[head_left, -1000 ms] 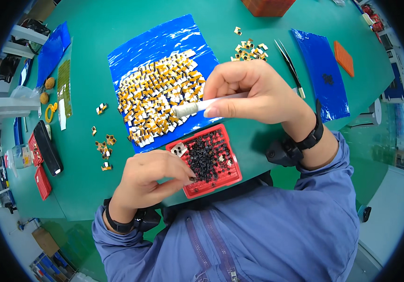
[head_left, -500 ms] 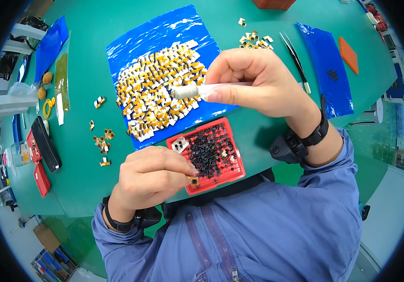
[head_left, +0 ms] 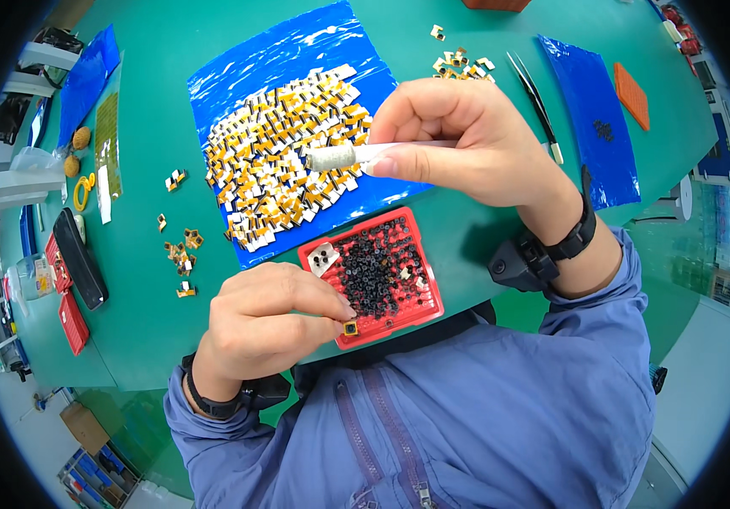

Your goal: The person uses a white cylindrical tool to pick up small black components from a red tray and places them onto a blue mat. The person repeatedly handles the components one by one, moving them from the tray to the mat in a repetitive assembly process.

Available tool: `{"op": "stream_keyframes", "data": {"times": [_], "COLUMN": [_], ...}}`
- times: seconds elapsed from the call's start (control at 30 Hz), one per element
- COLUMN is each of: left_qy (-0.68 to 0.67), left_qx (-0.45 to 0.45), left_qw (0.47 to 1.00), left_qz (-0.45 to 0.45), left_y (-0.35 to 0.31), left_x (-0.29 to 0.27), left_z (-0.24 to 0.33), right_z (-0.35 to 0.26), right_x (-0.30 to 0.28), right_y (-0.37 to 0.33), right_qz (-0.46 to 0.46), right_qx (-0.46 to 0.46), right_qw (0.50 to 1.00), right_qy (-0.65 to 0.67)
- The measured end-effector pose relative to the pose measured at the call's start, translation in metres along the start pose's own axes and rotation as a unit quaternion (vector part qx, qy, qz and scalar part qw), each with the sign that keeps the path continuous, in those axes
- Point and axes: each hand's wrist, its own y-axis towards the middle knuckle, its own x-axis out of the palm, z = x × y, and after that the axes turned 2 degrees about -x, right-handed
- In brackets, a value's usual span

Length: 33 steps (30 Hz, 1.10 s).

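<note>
My left hand is closed, pinching a small gold square part with a dark centre over the near left corner of a red tray. Many tiny black rings fill that tray, along with a small white piece bearing black dots. Higher up, my right hand grips a white stick between thumb and fingers. A grey-white wrapped tip on the stick points left, above a large pile of gold and white parts on a blue sheet.
Tweezers lie at the right, beside another blue sheet and an orange block. Loose gold parts sit in small groups at the far side and at the left. A black case and yellow scissors lie farther left.
Both hands keep their grips and have barely moved. The gold part in my left hand is turned slightly, its square face showing more. The whole view has shifted a little.
</note>
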Motion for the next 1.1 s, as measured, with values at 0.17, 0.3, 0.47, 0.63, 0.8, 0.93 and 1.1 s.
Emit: {"op": "stream_keyframes", "data": {"times": [0.17, 0.3, 0.47, 0.63, 0.8, 0.93, 1.1], "left_qy": [-0.009, -0.014, -0.018, 0.008, 0.026, 0.111, 0.155], "left_qx": [0.0, -0.002, -0.003, -0.046, -0.232, -0.267, -0.272], "left_qw": [1.0, 1.0, 1.0, 0.996, 0.935, 0.946, 0.946], "left_qz": [-0.003, -0.003, -0.009, 0.074, 0.265, 0.145, 0.08], "left_y": [0.0, -0.001, -0.001, -0.003, -0.009, -0.01, -0.008], "left_x": [-0.001, -0.001, -0.002, -0.009, -0.029, -0.033, -0.034], "left_z": [0.0, 0.0, 0.0, -0.002, -0.009, -0.016, -0.013], "right_z": [0.0, -0.001, 0.0, 0.002, 0.004, 0.001, 0.001], "right_x": [0.001, 0.001, 0.002, 0.003, 0.005, 0.005, 0.003], "right_y": [0.0, 0.0, 0.0, 0.0, -0.001, -0.001, 0.001], "right_qz": [-0.002, -0.001, 0.0, 0.018, 0.029, 0.02, 0.004], "right_qx": [-0.013, -0.006, -0.011, -0.023, -0.022, -0.011, -0.023], "right_qw": [1.0, 1.0, 1.0, 1.0, 0.999, 0.999, 0.999], "right_qy": [0.013, 0.002, 0.002, -0.004, 0.013, 0.029, 0.023]}}
